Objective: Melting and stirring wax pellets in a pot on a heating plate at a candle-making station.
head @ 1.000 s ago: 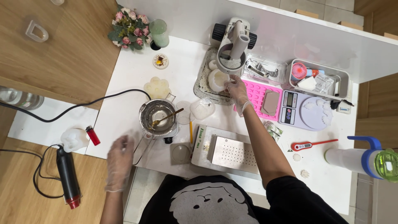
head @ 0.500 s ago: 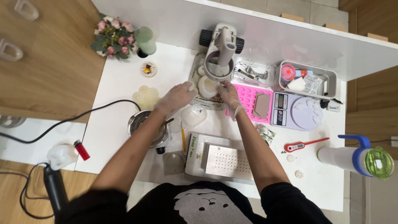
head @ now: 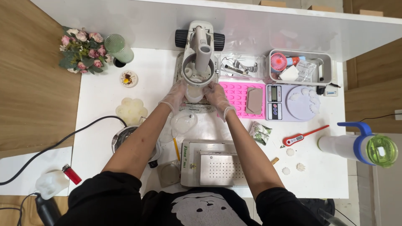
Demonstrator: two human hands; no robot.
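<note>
A: Report, near to far. What lies closest to the person?

B: A flat metal plate unit (head: 213, 167) with a perforated top sits at the near edge of the white surface (head: 146, 71). Left of it, a metal pot (head: 125, 140) is partly hidden under the left forearm. A red thermometer (head: 302, 137) lies to the right, well apart.

A: And the hands?

B: Both are gloved. The left hand (head: 175, 95) and right hand (head: 217, 95) close around a pale round mould (head: 194, 93) from either side, fingers curled onto its rim. It rests on a mat directly below the head of the white microscope-like stand (head: 200, 50).

A: Which step is in hand?

B: In my judgement, positioning the mould under the stand. The next move calls for small, level adjustments with both hands, keeping the piece steady and clear of the head above.

A: How does the mould look?

B: Off-white, rounded, slightly translucent. Its inside is hidden by the fingers and the stand, so I cannot tell the contents.

A: Beyond it?

B: A pink silicone tray (head: 240, 97) and a scale (head: 289, 102) just right; a flower bunch (head: 79, 50) at far left.
</note>
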